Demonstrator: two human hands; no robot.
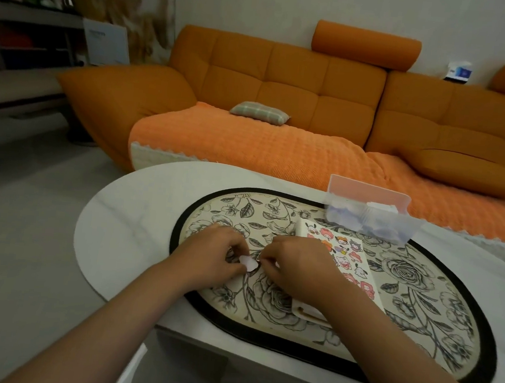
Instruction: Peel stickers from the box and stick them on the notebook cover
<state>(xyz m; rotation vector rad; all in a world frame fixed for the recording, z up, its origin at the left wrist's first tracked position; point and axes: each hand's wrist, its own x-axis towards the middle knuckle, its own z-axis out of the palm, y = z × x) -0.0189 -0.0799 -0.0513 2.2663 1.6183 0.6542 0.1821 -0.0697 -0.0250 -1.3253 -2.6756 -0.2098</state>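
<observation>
— Forearms come in from the bottom edge, head view, and meet over the floral mat (421, 284). Hand states?

— Left hand (211, 257) pinches a small pale sticker (249, 263) at its left edge. Right hand (296, 268) nips the right edge with its fingertips. Both are closed on it. The sticker sits between the hands, just above the mat, left of the notebook (304, 232). Backing on or off: cannot tell.

— Notebook and box?

— Notebook lies flat on the mat, just beside the right hand, its cover carrying many cartoon stickers. The box (371, 224) stands beyond it, lid raised. Touching the notebook's far edge or not: cannot tell.

— Step in hand?

— Judged: peeling. Steady the backing with the left hand, lift a corner with a right nail, and peel low and slow so the film neither curls nor tears. Keep fingertips off the adhesive. Then carry it to a bare patch of cover, land one edge first, and smooth outward.
</observation>
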